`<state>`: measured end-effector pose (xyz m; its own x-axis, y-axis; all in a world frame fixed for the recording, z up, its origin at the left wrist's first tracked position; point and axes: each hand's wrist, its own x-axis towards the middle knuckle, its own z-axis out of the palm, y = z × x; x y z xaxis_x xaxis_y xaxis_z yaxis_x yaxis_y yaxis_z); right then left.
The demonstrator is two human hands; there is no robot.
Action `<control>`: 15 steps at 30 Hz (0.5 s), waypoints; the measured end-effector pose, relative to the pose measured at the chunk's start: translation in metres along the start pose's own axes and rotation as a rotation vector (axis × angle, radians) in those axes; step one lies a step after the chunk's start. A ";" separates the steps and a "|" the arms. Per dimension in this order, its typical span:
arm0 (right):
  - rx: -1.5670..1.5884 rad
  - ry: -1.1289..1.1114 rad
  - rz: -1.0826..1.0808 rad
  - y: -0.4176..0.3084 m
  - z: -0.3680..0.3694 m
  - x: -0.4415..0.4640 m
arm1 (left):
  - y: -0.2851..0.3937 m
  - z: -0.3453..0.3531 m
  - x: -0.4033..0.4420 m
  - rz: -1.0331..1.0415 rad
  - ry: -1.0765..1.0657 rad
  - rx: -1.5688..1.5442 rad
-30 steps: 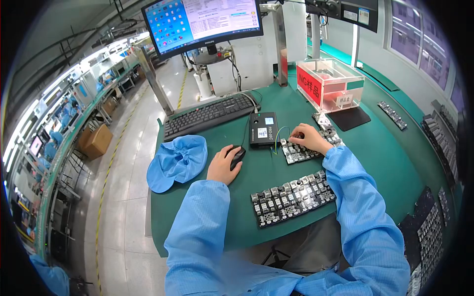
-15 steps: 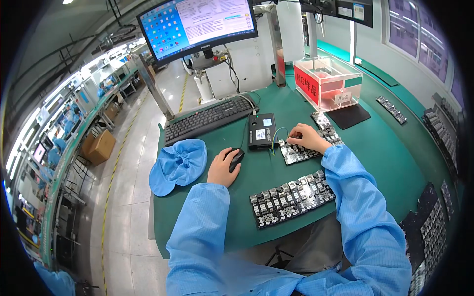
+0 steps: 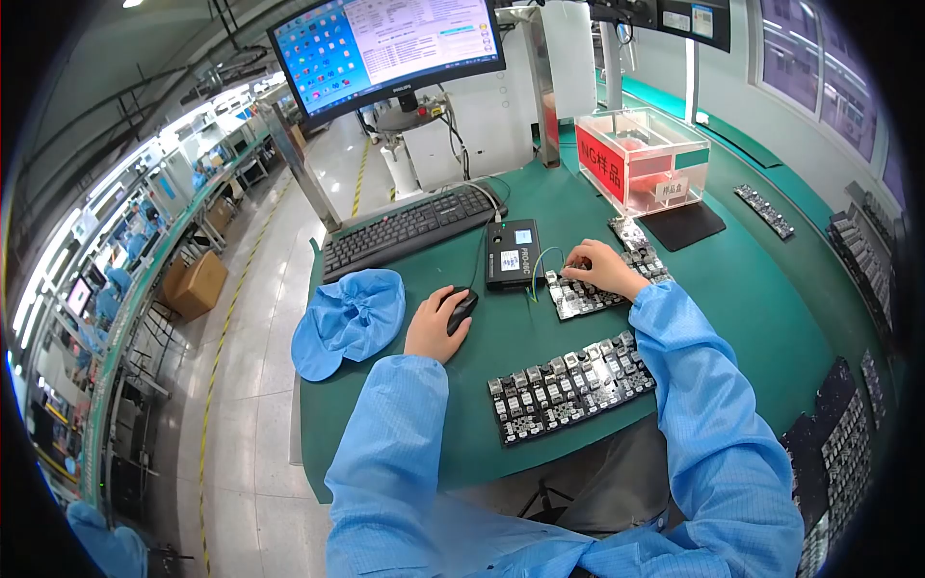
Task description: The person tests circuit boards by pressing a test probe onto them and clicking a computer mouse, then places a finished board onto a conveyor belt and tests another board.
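Observation:
My left hand (image 3: 436, 326) is wrapped over a black mouse (image 3: 463, 310) on the green mat. My right hand (image 3: 599, 270) pinches something I cannot make out above a board of small modules (image 3: 584, 300); its fingertips are together at the board's upper side. Left of that hand lies a black device (image 3: 513, 256) with a small lit screen, and thin green and yellow wires run from it towards the board. A second board (image 3: 571, 387) filled with small modules lies nearer to me. Another board piece (image 3: 640, 249) is behind my right hand.
A black keyboard (image 3: 409, 231) lies below the monitor (image 3: 385, 53). The blue cap (image 3: 348, 324) is at the mat's left. A clear box with a red label (image 3: 602, 162) stands at the back right, beside a black pad (image 3: 682, 227). More boards (image 3: 845, 453) lie at the right.
The camera view has shifted slightly. Both hands hold nearly the same places, the left on the mouse and the right at the board.

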<state>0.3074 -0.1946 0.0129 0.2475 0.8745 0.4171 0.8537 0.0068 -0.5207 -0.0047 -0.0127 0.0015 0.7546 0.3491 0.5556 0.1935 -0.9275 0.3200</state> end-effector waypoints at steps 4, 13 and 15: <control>-0.003 -0.004 0.013 0.000 0.000 0.000 | 0.000 0.000 0.000 -0.011 0.005 0.008; 0.056 0.003 0.022 0.001 0.001 0.000 | 0.005 -0.005 0.000 -0.070 -0.059 -0.025; 0.056 0.000 0.025 0.001 0.001 0.000 | 0.005 -0.004 0.000 -0.076 -0.062 -0.022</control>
<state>0.3080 -0.1938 0.0114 0.2682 0.8748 0.4034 0.8204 0.0121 -0.5717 -0.0067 -0.0170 0.0064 0.7761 0.4083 0.4806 0.2379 -0.8953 0.3765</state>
